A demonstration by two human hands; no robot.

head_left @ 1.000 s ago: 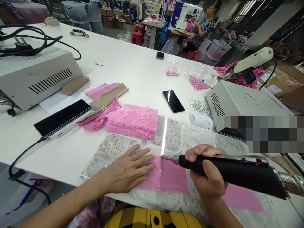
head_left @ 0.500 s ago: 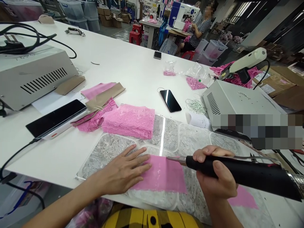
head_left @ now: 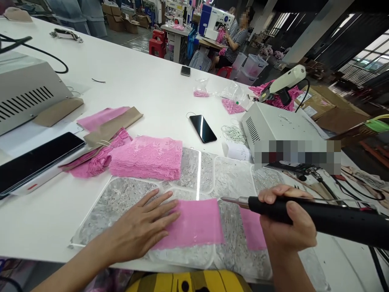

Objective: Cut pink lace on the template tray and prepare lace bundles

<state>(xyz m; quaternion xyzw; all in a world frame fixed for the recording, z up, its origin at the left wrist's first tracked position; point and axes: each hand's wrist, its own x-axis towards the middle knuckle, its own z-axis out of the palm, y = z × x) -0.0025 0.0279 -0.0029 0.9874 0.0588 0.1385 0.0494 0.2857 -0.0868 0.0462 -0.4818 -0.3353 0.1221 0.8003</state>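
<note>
My left hand (head_left: 146, 227) lies flat with its fingers spread, the fingertips on the left part of a flat pink fabric piece (head_left: 194, 223). My right hand (head_left: 287, 219) is wrapped round a thick black handheld tool (head_left: 328, 219) with a tapered metal tip; I cannot tell its exact kind. The tip points left, just beside the fabric's upper right corner. A second pink piece (head_left: 252, 229) shows below the tool, partly hidden by my right hand. Both pieces lie on a grey marbled mat (head_left: 234, 251). Behind my left hand is a stack of pink lace (head_left: 146, 158).
A smartphone (head_left: 203, 129) lies beyond the mat, near green elastic loops (head_left: 233, 134). Grey metal boxes stand at left (head_left: 27, 89) and right (head_left: 282, 121). A tablet-like black device (head_left: 39, 160) lies at left. In the background, a person sits by a sewing machine (head_left: 212, 22).
The view has shifted, moving the table contents leftward. The tool tip has gone from over the pink fabric to just off its right edge. More of the second pink piece shows.
</note>
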